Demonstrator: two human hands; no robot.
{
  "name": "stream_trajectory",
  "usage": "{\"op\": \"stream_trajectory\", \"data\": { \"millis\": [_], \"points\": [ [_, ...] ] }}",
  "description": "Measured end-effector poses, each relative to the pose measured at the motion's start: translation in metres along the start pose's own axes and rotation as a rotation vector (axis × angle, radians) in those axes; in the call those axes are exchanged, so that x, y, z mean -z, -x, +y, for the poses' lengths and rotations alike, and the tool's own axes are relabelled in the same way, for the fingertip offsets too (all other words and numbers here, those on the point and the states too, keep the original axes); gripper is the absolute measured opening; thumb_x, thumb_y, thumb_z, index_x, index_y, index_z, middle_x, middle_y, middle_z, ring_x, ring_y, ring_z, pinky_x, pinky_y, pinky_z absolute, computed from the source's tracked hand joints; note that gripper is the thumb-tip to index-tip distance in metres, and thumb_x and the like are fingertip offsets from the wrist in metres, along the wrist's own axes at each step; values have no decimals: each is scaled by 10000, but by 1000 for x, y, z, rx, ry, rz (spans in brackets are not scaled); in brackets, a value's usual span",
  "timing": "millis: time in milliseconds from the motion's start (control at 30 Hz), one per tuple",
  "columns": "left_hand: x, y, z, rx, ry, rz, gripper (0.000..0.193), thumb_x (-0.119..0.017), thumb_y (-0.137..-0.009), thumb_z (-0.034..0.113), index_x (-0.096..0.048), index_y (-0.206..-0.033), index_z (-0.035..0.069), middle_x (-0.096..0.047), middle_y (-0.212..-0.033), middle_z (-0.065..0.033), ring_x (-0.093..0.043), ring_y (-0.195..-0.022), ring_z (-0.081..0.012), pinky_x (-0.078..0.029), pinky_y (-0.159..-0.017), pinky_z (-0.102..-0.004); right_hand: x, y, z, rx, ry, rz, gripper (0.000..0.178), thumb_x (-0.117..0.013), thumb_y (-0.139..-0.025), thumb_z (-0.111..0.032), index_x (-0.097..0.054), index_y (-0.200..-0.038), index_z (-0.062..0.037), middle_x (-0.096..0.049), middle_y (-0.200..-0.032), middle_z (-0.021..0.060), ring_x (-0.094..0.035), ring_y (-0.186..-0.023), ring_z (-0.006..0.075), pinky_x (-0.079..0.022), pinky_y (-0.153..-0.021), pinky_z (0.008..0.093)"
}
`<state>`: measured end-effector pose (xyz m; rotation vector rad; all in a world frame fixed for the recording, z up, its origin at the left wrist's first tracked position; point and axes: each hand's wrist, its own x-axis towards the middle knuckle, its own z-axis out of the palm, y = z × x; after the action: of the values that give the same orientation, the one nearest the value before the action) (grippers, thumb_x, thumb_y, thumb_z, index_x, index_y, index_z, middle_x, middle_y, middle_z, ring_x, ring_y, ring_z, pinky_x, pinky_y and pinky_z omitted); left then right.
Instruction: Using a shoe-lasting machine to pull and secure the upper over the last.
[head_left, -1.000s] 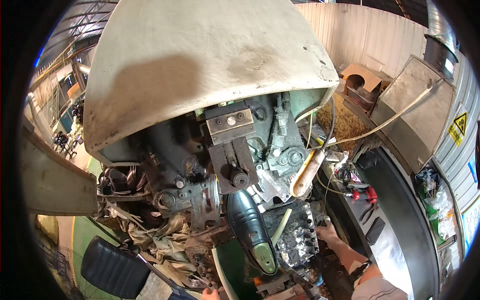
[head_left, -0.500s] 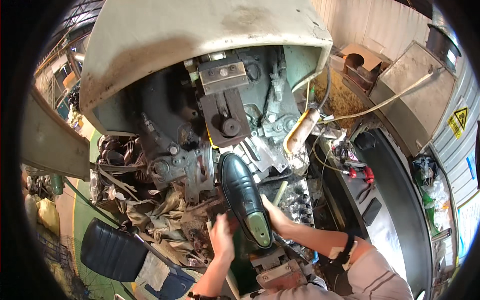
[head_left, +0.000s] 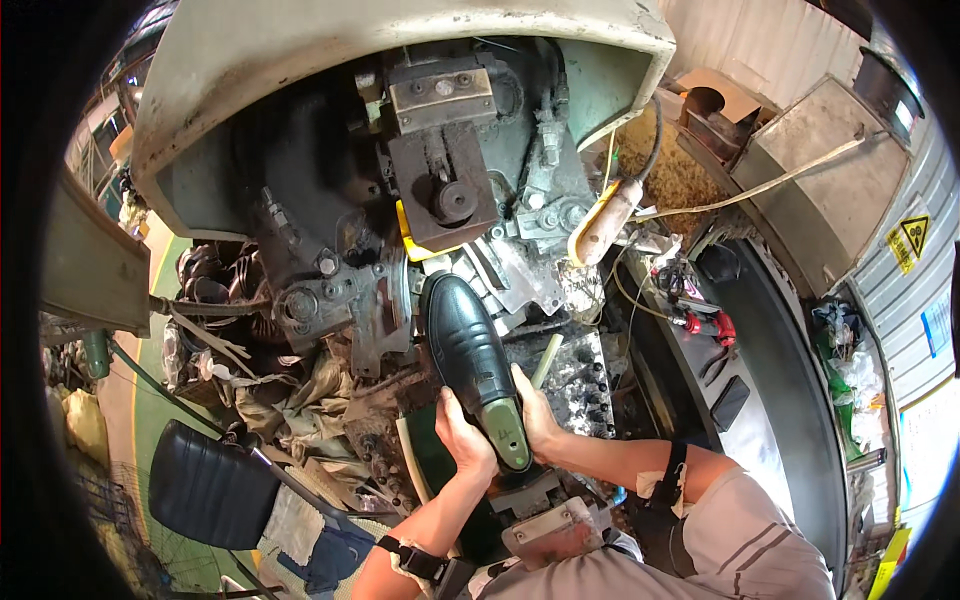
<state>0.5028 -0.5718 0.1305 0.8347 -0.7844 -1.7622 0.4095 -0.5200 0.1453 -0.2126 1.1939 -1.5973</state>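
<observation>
A black leather shoe (head_left: 466,335) sits on a green shoe last (head_left: 503,428), its toe pointing away from me at the machine's middle. My left hand (head_left: 465,440) grips the heel end from the left, thumb up along the side. From the right, my right hand (head_left: 537,412) closes on the heel end, its fingers partly hidden behind the shoe. Just beyond the toe stands the machine's dark metal head (head_left: 440,190), with a round knob and a yellow edge. Under the heel end lies a metal block (head_left: 548,525).
A hand lamp (head_left: 605,225) hangs right of the machine head. Further right, a phone (head_left: 731,402) and a red-handled tool (head_left: 710,325) lie on a metal ledge beside a dark conveyor belt (head_left: 785,400). To the left are a black stool (head_left: 212,492) and heaped cloth scraps (head_left: 300,410).
My left hand has come in from beside the shoe and now holds its left side. The right hand keeps its hold. The view has shifted slightly.
</observation>
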Motion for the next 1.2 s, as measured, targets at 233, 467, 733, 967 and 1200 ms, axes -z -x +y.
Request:
{"op": "stream_trajectory", "data": {
  "millis": [233, 467, 733, 967, 1200],
  "points": [
    [8, -11, -5, 0, 31, -22, 485, -442, -1060, 409, -597, -1221, -22, -635, -1201, -100, -585, -1084, -187, -443, -963, -326, 12, -9, 5, 102, 85, -63, 609, -353, -1060, -530, -651, -1224, -24, -695, -1094, 76, -650, -924, 142, -518, -838, 284],
    [31, -13, 25, -37, -285, 79, 538, -514, -1035, 398, -467, -1384, -9, -542, -1330, -113, -468, -1260, -201, -356, -1075, -357, 91, 2, -35, 357, 846, -102, 538, -607, -981, -422, -542, -1357, -42, -706, -895, 88, -661, -712, 232, -536, -669, 407],
    [-39, 55, 27, -526, -1000, -73, 1075, -854, -722, 220, -182, -1529, -11, -199, -1547, -340, -201, -1463, -463, -187, -1207, -494, 113, 47, -35, 620, 1774, -149, 332, -585, -951, -340, -627, -1093, -43, -697, -828, 223, -689, -751, 404, -548, -677, 515],
    [-37, 52, 17, -618, -1078, -23, 1033, -827, -719, 86, -192, -1528, -8, -323, -1505, -290, -336, -1412, -404, -268, -1176, -439, 114, 53, -32, 765, 1562, 22, 229, -608, -934, -290, -670, -942, -70, -697, -774, 196, -689, -693, 391, -555, -635, 495],
    [-35, 48, 14, -574, -986, -49, 1004, -815, -707, 45, -231, -1523, 4, -311, -1523, -282, -298, -1439, -404, -227, -1196, -450, 118, 45, -25, 844, 1429, 81, 223, -638, -919, -284, -683, -916, -65, -689, -745, 183, -683, -691, 385, -551, -631, 485]
  ]
}}
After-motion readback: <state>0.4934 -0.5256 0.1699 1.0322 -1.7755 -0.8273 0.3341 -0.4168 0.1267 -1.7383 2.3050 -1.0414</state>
